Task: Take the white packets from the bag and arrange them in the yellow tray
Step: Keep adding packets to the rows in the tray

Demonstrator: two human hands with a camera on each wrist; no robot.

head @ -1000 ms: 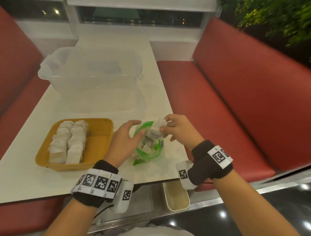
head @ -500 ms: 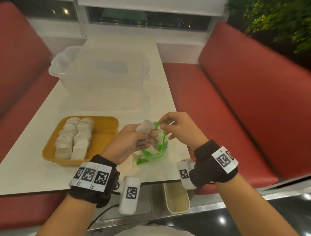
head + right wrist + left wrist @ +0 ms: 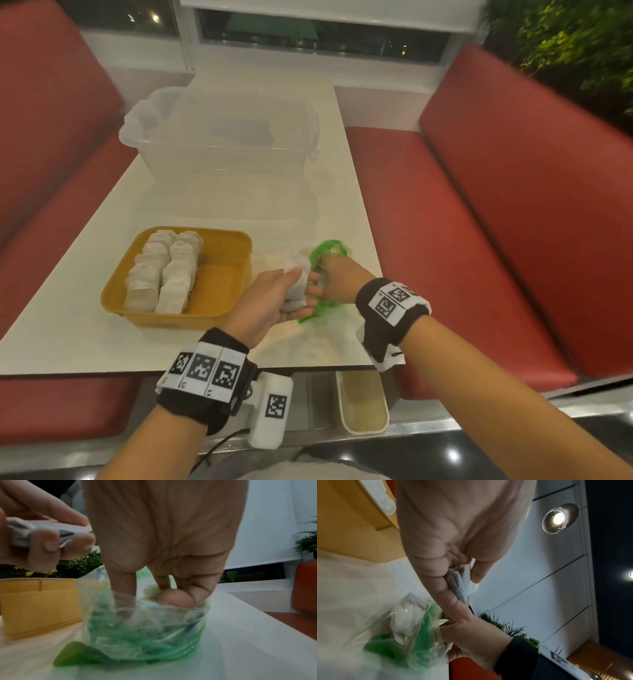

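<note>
1. Leftmost, the tray [image 3: 219, 240] sits on the bench [image 3: 68, 329] – two rows of packets [image 3: 164, 274] fill its left half.
2. Next, the left hand [image 3: 274, 294] grips a small stack [image 3: 296, 286]; better to set it beside those rows, on edge.
3. Rightward, the right hand [image 3: 337, 279] reaches into the bag [image 3: 145, 635], fingers curled round a packet – steadying the bag would help.
4. No writing readable.

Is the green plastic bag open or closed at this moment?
Open. The right hand reaches down through the mouth of the green plastic bag, fingers inside among the white packets.
</note>
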